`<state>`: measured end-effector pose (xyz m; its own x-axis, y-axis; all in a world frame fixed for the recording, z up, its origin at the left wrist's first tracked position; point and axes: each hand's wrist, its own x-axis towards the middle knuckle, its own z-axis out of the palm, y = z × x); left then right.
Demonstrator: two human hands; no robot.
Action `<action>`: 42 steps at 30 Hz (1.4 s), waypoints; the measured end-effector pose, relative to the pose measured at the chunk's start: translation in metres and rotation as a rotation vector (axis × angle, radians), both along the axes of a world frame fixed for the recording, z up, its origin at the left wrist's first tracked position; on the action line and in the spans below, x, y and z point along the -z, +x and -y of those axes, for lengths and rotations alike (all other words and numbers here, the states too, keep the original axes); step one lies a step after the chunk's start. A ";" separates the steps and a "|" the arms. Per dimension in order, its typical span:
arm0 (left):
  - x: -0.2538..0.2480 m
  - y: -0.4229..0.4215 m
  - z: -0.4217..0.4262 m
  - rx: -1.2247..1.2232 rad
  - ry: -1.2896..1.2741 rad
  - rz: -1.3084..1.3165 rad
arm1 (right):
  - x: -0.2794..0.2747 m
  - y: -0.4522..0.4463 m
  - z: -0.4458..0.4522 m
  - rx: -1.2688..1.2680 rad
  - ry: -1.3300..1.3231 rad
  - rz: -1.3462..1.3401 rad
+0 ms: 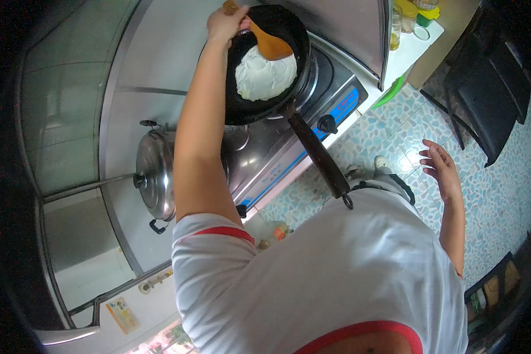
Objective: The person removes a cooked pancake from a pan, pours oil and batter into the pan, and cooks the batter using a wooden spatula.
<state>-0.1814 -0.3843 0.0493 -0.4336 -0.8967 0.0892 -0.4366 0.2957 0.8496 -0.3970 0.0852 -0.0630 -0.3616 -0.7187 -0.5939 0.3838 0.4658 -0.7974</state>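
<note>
My left hand [225, 26] is closed round the handle of a wooden spatula [272, 46]. Its broad blade lies over the upper edge of a round, white, dough-like food [265, 76] with a rumpled surface. That food sits inside a black frying pan [241, 110] on the stove, the pan's dark handle [318, 154] pointing toward my body. Away from the stove, my right hand [441, 168] hangs over the floor at my side. It holds nothing, its fingers loosely bent and apart.
A lidded steel pot [154, 175] stands on the left side of the gas stove [259, 154]. A control knob [327, 123] sits beside the pan handle. Jars [408, 16] stand on a white surface beyond a panel [360, 35]. A black chair [484, 88] is at the right.
</note>
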 end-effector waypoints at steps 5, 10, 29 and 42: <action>-0.003 0.039 0.015 -0.313 -0.133 -0.107 | 0.009 0.000 -0.014 0.041 0.029 0.007; -0.021 0.072 0.005 -0.411 -0.133 -0.079 | 0.008 -0.001 -0.017 0.067 0.045 -0.027; -0.030 0.176 -0.021 -0.224 -0.090 0.753 | 0.007 0.002 -0.013 -0.014 0.023 -0.033; -0.069 0.153 -0.121 0.030 -0.237 1.353 | 0.008 -0.001 -0.012 -0.023 0.004 -0.056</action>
